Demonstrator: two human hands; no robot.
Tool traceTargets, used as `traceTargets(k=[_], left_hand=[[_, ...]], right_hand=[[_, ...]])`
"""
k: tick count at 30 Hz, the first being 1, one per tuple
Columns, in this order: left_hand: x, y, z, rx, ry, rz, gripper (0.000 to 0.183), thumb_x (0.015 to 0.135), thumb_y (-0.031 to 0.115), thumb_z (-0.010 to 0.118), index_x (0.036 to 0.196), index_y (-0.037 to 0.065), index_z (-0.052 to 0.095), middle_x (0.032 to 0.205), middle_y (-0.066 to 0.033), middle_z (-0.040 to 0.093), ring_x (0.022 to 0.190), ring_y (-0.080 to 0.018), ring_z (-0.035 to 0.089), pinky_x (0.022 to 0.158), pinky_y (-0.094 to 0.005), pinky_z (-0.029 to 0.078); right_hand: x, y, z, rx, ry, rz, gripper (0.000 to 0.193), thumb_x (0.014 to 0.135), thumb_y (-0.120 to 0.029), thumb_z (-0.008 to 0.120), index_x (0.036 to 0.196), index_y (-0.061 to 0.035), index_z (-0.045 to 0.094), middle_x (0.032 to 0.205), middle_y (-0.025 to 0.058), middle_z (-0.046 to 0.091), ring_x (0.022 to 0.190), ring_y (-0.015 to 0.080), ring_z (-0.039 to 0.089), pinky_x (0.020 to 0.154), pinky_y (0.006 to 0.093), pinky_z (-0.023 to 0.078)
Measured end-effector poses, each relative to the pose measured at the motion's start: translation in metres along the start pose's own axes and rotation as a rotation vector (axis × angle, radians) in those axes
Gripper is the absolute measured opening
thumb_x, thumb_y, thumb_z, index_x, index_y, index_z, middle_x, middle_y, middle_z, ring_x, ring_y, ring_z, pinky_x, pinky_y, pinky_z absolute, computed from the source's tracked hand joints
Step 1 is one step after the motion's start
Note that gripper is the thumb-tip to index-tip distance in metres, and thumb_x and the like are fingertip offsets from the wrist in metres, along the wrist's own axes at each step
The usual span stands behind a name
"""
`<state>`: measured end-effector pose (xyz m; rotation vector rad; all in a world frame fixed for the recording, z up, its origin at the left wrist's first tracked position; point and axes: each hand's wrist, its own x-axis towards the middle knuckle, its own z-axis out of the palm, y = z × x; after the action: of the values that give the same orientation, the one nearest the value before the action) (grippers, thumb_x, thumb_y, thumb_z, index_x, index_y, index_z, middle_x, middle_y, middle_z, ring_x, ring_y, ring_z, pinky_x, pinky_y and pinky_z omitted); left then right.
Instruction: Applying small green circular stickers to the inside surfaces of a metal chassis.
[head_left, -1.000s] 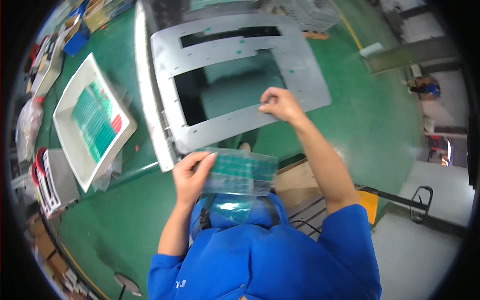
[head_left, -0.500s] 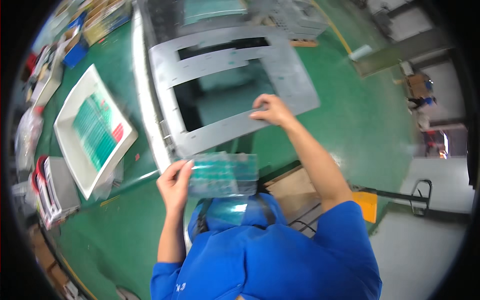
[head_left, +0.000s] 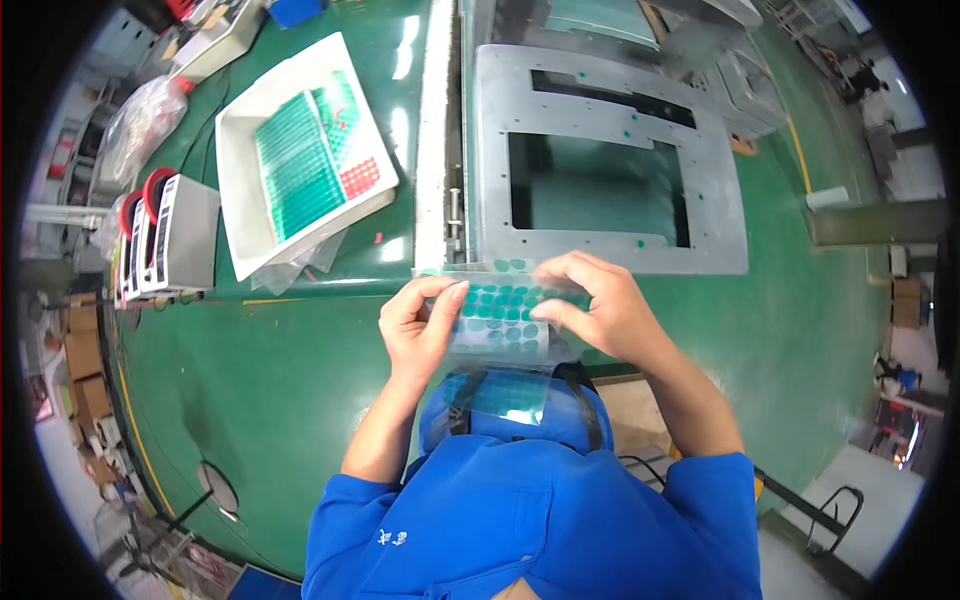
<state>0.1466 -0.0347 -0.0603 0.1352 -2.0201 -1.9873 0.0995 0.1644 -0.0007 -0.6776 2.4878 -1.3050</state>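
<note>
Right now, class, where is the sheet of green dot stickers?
In the head view, the sticker sheet is at centre, held between the left hand and right hand, just below the grey metal panel.

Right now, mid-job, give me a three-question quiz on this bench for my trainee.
1. True or false: both hands hold the sheet of green round stickers.
2. Where does the white tray lie from the grey metal panel: A left, B right?
3. What colour is the bench top?

Key: 1 true, left hand and right hand grip it. 2 A. 3 green.
</note>
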Motion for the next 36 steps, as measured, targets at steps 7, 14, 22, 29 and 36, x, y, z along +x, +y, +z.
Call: traceTargets(k=[7, 14, 22, 29, 36], left_hand=[[0.012, 0.002, -0.014, -0.127, -0.162, -0.225, 0.01, 0.075, 0.005, 0.065, 0.08, -0.002, 0.061, 0.073, -0.0028, 0.061, 0.065, -0.0052, 0.052, 0.059, -0.0176, 0.04], [0.021, -0.003, -0.012, 0.308, -0.108, -0.134, 0.013, 0.066, 0.008, 0.072, 0.07, 0.001, 0.062, 0.058, 0.0038, 0.051, 0.055, -0.0028, 0.04, 0.048, -0.0193, 0.033], [0.034, -0.008, -0.01, 0.167, -0.108, 0.034, 0.009, 0.07, 0.004, 0.068, 0.07, -0.001, 0.061, 0.052, 0.0028, 0.049, 0.045, -0.001, 0.034, 0.041, -0.0171, 0.025], [0.052, -0.006, -0.012, 0.168, -0.102, 0.008, 0.013, 0.069, 0.005, 0.07, 0.068, -0.002, 0.059, 0.051, 0.0044, 0.046, 0.046, -0.001, 0.035, 0.042, -0.017, 0.025], [0.065, -0.012, -0.012, 0.292, 0.011, 0.024, 0.014, 0.066, 0.006, 0.072, 0.066, -0.001, 0.059, 0.049, 0.0063, 0.042, 0.046, -0.0007, 0.032, 0.04, -0.0181, 0.024]], right_hand=[[0.022, 0.009, 0.011, -0.01, -0.173, 0.041, 0.014, 0.074, -0.017, 0.06, 0.077, -0.0035, 0.059, 0.068, 0.0133, 0.057, 0.061, 0.0284, 0.055, 0.053, 0.0331, 0.04], [0.029, 0.015, 0.019, 0.043, 0.005, -0.106, 0.013, 0.073, -0.012, 0.062, 0.079, -0.0006, 0.059, 0.075, 0.0128, 0.06, 0.068, 0.0254, 0.058, 0.065, 0.032, 0.044], [0.04, 0.007, 0.014, -0.015, 0.082, -0.076, 0.01, 0.074, -0.013, 0.059, 0.082, -0.0057, 0.061, 0.077, 0.0078, 0.062, 0.073, 0.0239, 0.059, 0.066, 0.0321, 0.044], [0.049, 0.017, 0.015, 0.04, 0.173, -0.141, 0.012, 0.073, -0.013, 0.061, 0.082, -0.0048, 0.06, 0.079, 0.0097, 0.062, 0.072, 0.0271, 0.059, 0.064, 0.0344, 0.046], [0.077, 0.018, 0.014, 0.08, 0.213, -0.131, 0.008, 0.074, -0.01, 0.06, 0.079, -0.0037, 0.061, 0.077, 0.0091, 0.063, 0.071, 0.024, 0.06, 0.065, 0.0308, 0.045]])
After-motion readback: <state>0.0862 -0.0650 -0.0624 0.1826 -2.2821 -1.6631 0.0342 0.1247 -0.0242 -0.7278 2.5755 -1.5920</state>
